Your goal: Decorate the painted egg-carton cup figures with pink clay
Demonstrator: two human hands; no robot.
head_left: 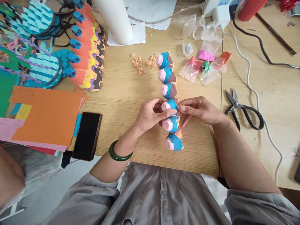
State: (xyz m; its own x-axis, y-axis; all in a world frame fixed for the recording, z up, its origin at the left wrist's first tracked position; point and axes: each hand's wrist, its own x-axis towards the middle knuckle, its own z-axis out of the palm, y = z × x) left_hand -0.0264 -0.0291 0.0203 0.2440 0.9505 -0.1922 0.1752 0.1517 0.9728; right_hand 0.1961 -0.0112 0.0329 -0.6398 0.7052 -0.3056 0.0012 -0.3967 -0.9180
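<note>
Wooden desk w/ strip of painted egg-carton cups lying mid-desk, L hand and R hand pinching it from both sides; light grip best imo, less paint rubbed off.

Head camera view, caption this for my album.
Left hand and right hand pinch a row of six pink, blue and brown clay-covered lumps on a wooden table.

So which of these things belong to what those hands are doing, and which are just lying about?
In use: the left hand, the right hand, and the row of six clay-coated pieces that they pinch.

Lying about: the black-handled scissors, the phone, the orange card, the plastic bag of pink material.
</note>
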